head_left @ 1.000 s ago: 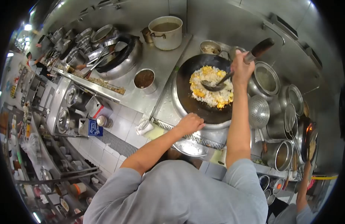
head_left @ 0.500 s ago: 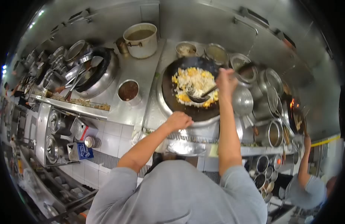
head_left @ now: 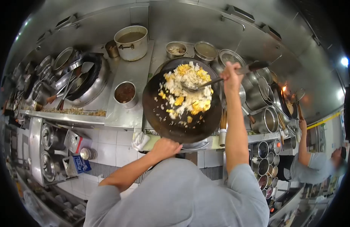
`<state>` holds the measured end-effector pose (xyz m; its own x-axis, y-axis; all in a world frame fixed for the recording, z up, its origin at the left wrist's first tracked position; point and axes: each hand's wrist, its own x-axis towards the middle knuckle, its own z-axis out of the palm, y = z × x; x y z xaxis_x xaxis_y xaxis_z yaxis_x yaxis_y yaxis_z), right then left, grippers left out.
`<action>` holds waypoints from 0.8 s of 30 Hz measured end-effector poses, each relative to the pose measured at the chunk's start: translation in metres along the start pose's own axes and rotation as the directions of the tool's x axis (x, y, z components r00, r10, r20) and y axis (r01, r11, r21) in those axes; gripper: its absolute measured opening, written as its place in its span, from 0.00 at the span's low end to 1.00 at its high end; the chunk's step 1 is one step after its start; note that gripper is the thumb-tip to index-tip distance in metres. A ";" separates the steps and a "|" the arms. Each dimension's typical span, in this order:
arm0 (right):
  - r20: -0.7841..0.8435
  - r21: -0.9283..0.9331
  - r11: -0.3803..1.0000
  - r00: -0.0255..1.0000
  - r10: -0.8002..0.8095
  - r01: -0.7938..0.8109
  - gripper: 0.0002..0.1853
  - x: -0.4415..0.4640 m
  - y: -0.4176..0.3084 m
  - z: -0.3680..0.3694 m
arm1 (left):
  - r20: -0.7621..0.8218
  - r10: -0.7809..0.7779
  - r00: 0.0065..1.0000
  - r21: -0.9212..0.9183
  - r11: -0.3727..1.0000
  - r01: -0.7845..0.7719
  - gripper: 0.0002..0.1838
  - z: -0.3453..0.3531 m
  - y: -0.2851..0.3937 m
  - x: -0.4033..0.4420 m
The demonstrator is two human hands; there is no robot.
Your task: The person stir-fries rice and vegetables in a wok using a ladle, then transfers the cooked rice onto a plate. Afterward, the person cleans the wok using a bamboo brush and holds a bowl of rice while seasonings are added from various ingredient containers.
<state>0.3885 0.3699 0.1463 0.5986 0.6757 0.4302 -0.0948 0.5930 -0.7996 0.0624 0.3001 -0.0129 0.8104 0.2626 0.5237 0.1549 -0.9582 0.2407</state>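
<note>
A large dark wok (head_left: 156, 109) is pulled toward me, tilted over the front of the stove. My left hand (head_left: 165, 148) is closed on its near rim. White rice with yellow egg pieces (head_left: 188, 83) lies mostly in the far half, with loose grains scattered nearer. My right hand (head_left: 232, 77) grips a long-handled ladle (head_left: 211, 82) with a dark end. The ladle's bowl rests in the rice, partly hidden by it.
Behind the wok stand metal bowls (head_left: 176, 49). A big pot (head_left: 131, 43) and a can of dark red sauce (head_left: 125, 93) are on the left. Strainers and pots (head_left: 265, 120) crowd the right. A co-worker (head_left: 309, 162) works at a flaming wok (head_left: 285, 99) farther right.
The wok has come off its burner toward me, with my left hand moving down on its rim. The rice has shifted and spread. My right hand still holds the ladle in it.
</note>
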 end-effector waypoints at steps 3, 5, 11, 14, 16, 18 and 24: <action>-0.080 -0.006 0.999 0.996 -0.042 0.041 0.18 -0.030 -0.037 0.009 | 0.081 -0.114 0.990 -0.048 0.992 0.118 0.17 0.004 -0.003 0.034; -0.055 -0.025 0.998 0.997 -0.058 0.057 0.18 -0.045 -0.024 0.018 | 0.112 -0.188 0.976 -0.038 0.980 0.193 0.20 0.016 -0.019 0.077; -0.013 -0.026 1.000 1.000 0.003 -0.003 0.18 -0.006 0.019 -0.028 | -0.140 -0.050 0.989 -0.023 0.999 0.047 0.20 0.076 -0.015 0.001; -0.019 -0.037 0.989 0.990 -0.142 0.141 0.18 0.011 -0.051 -0.003 | 0.008 -0.100 0.995 0.050 0.994 0.099 0.20 0.042 -0.015 0.017; -0.001 -0.046 0.981 0.982 -0.186 0.186 0.17 0.004 -0.051 -0.001 | 0.027 -0.154 0.988 0.042 0.987 0.153 0.21 0.064 -0.035 0.062; -0.039 -0.076 0.986 0.988 -0.150 0.147 0.17 0.003 -0.020 -0.009 | -0.050 -0.144 0.988 0.003 0.990 0.144 0.21 0.082 -0.054 0.090; 0.060 -0.182 0.983 0.997 0.048 -0.037 0.16 0.038 0.086 -0.009 | 0.082 -0.262 0.962 -0.008 0.965 0.264 0.19 0.122 -0.059 0.102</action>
<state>0.4107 0.4426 0.0896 0.5446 0.7286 0.4154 0.0300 0.4780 -0.8778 0.2050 0.3696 -0.0732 0.7849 0.4944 0.3736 0.3586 -0.8540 0.3769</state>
